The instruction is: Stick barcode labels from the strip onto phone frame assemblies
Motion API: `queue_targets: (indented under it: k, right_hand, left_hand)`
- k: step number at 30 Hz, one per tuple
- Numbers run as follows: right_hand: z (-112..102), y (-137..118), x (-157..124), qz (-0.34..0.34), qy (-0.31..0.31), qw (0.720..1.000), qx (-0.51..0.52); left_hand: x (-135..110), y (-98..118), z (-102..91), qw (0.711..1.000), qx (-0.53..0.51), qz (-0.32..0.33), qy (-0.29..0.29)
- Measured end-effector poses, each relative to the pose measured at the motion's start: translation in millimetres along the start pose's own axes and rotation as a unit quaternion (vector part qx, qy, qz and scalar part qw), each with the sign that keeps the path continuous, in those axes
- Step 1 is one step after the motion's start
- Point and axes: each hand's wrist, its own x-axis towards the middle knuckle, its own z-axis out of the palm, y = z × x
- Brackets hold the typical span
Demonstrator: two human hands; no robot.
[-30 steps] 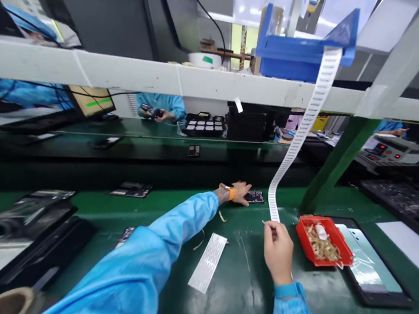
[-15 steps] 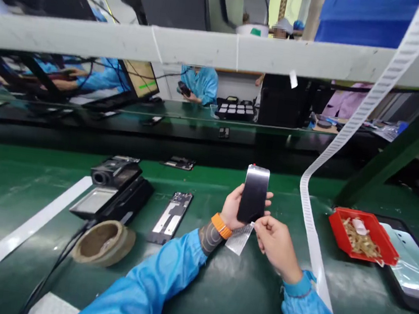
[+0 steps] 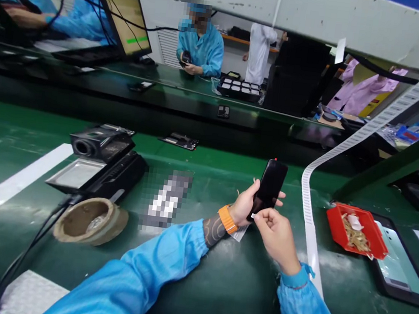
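Note:
My left hand (image 3: 246, 202) is wrapped round a black smartphone (image 3: 272, 182), its dark glossy face towards me and a small red tab at its top edge. Between thumb and forefinger, my right hand (image 3: 274, 231) pinches a small white sticker (image 3: 253, 216) at the phone's lower left corner. Whether the sticker touches the phone, I cannot tell. Partly hidden beneath both hands is a printed translucent sheet (image 3: 239, 232). Left of my left wrist, a phone-sized part (image 3: 168, 200) lies on the green bench, blurred out.
A black device with a lens (image 3: 100, 146) and a clay bowl (image 3: 90, 221) stand left. A red tray (image 3: 331, 220) of rubber bands sits right, by a tablet-like panel (image 3: 405, 267). A label strip (image 3: 306, 194) hangs down onto the bench. Co-workers (image 3: 202, 49) are beyond the shelf.
The view has tilted down and shifted. The phone is turned, its face now darker with less glare. My right hand has come closer to the phone's lower corner, and less of the printed sheet shows.

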Motion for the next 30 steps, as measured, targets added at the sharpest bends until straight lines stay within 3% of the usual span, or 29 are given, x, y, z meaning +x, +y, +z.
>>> queue_targets:
  k: [9,13,16,18,20,23,26,30]
  right_hand:
    - [-5.0,4.8,3.0,0.004,0.018,0.994,-0.108]
    - [-16.2,15.2,9.2,0.035,0.079,0.987,-0.138]
    - [-18.8,20.2,11.6,0.022,0.122,0.992,-0.011]
    - [-15.8,21.1,12.3,0.007,0.100,0.990,0.094]
    - [-11.3,21.2,12.8,0.005,0.084,0.989,0.125]
    - [-9.1,23.7,14.2,0.018,0.115,0.987,0.110]
    - [-14.5,29.9,15.9,0.031,0.133,0.981,0.139]
    - [-21.8,36.4,16.9,0.047,0.127,0.979,0.151]
  left_hand:
    - [-4.8,-7.5,6.5,0.997,0.010,0.048,0.066]
    - [-5.8,-2.3,11.5,0.988,0.040,0.093,0.113]
    - [-3.4,-0.2,9.7,0.950,0.155,0.162,0.219]
    - [-2.2,-0.6,6.3,0.923,0.231,0.153,0.268]
    - [-1.6,-1.5,2.8,0.931,0.237,0.119,0.249]
    - [-0.9,-1.4,-1.4,0.980,0.121,0.049,0.148]
    - [-0.9,-0.9,-3.9,0.992,0.040,-0.016,0.118]
    - [-5.8,-6.0,-2.8,0.997,0.028,0.012,0.076]
